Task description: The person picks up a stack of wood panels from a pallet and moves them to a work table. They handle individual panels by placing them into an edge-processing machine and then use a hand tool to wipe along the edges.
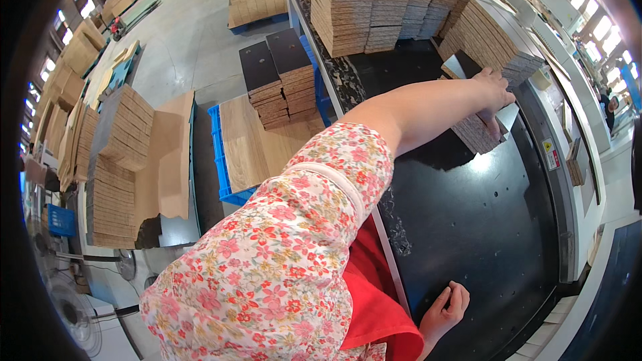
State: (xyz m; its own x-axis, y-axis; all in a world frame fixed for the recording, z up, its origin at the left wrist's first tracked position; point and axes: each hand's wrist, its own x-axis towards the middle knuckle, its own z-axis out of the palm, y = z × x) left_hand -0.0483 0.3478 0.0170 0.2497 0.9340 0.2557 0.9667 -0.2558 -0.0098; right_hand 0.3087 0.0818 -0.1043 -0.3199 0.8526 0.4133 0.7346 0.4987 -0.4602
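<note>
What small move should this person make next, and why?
I'd probably bring the right hand up to help steady the short stack of boards: only the left hand is on it, while the right, apparently empty, is well apart, at the near part of the black tabletop.

the small stack (472, 136) at right has rough chipboard edges and a smooth, shiny top. the table (468, 227) is smooth and glossy. at left, the pallet (235, 197) looks plastic, the cardboard (174, 160) matt. near, the sleeve (324, 190) is cloth.
</note>
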